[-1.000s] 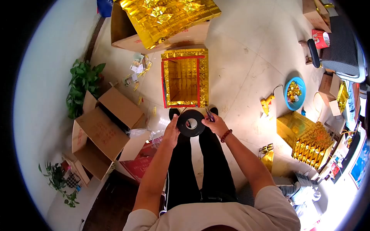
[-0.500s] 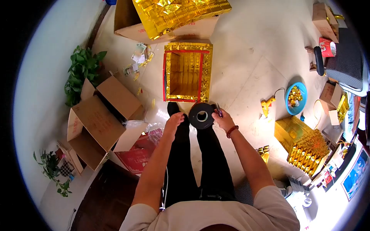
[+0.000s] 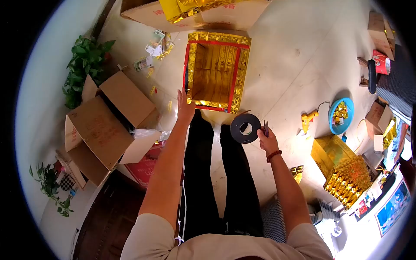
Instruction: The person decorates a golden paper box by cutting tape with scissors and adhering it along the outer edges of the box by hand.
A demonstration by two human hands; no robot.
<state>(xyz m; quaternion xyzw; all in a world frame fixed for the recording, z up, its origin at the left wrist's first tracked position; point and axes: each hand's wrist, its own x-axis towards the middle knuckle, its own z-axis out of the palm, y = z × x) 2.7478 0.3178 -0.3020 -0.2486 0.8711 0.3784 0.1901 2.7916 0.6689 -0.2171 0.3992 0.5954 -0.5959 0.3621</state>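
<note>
A gold foil-covered box (image 3: 245, 65) with red strips along its rim stands on the floor in front of my feet, its hollow inside facing up. My left hand (image 3: 185, 109) is at the box's near left corner, fingers stretched along the outer side and apparently touching it. In my right hand (image 3: 268, 141) are a large black roll of tape (image 3: 237, 132) and a small pair of scissors (image 3: 265, 126), blades pointing away from me. A short tail of tape sticks out at the top of the roll. The fingers under the roll are partly hidden.
Open cardboard boxes (image 3: 102, 132) and a leafy plant (image 3: 84, 60) stand at left. Another carton (image 3: 216, 19) is beyond the gold box. To the right are a yellow glue gun (image 3: 307, 121), a blue basin (image 3: 349, 123) of gold pieces and a gold-covered piece (image 3: 331, 151).
My left hand has reached forward to the box's near left corner. My right hand has moved right with the tape roll and scissors. The whole view has shifted slightly.
</note>
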